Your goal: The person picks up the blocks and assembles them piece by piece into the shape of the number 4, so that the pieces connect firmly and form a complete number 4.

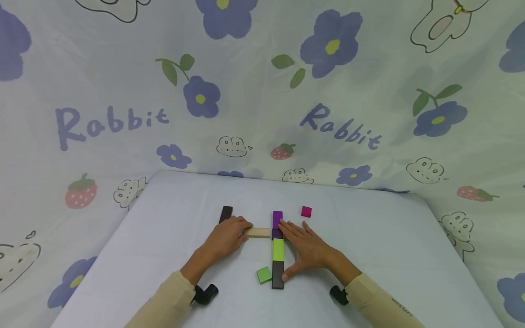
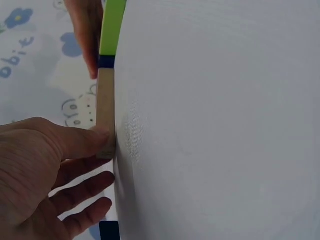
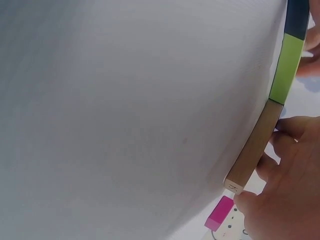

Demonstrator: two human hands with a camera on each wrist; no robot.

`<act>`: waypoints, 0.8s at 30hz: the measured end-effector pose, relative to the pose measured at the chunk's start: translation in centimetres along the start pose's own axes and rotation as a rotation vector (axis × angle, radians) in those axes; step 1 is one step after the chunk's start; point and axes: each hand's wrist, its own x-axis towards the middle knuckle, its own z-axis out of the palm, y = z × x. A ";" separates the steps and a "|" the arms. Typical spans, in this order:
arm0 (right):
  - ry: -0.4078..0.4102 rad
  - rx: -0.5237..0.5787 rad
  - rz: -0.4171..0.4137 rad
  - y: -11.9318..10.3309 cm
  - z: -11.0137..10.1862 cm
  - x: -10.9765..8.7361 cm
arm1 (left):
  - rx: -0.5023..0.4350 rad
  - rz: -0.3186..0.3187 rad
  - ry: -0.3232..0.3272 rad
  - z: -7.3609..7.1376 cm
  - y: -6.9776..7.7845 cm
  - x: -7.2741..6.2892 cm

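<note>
In the head view, a line of blocks runs toward the person: a purple block (image 1: 277, 217), a short dark purple piece (image 1: 277, 234), a lime green block (image 1: 278, 249) and a dark block (image 1: 278, 274). A plain wooden block (image 1: 258, 233) lies crosswise, its right end at the dark purple piece. My left hand (image 1: 224, 238) pinches its left end, thumb on the near side in the left wrist view. My right hand (image 1: 307, 247) is spread along the line's right side, thumb at the dark block and fingertips beside the purple one.
A second dark block (image 1: 225, 213) lies just beyond the left hand. Left of the line's near end sits a light green block (image 1: 264, 275). A magenta cube (image 1: 306, 211) stands past the right hand. The white table (image 1: 369, 218) meets a patterned cloth (image 1: 254, 114) behind.
</note>
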 end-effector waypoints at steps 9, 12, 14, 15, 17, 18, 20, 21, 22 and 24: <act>0.009 -0.008 -0.002 0.1 0.1 0.1 | 0.009 0.040 0.011 0.1 0.2 0.4; 0.012 -0.006 -0.002 0.2 0.2 0.1 | 0.017 0.039 0.010 0.1 0.2 0.5; 0.011 -0.004 0.000 0.2 0.2 0.2 | 0.016 0.035 0.007 0.1 0.2 0.5; 0.010 -0.005 0.001 0.2 0.2 0.2 | 0.014 0.033 0.006 0.0 0.3 0.5; 0.007 -0.007 0.002 0.1 0.2 0.2 | 0.011 0.029 0.003 -0.1 0.3 0.5; 0.005 -0.010 0.002 0.1 0.2 0.2 | 0.010 0.027 0.001 -0.1 0.3 0.5; 0.001 -0.010 0.004 0.1 0.1 0.2 | 0.010 0.026 0.001 -0.1 0.3 0.5; 0.000 -0.011 0.004 0.1 0.1 0.2 | 0.009 0.027 0.002 0.0 0.3 0.5; 0.000 -0.011 0.004 0.1 0.1 0.2 | 0.009 0.028 0.003 0.0 0.3 0.5; -0.002 -0.010 0.006 0.1 0.1 0.2 | 0.007 0.029 0.007 0.0 0.3 0.4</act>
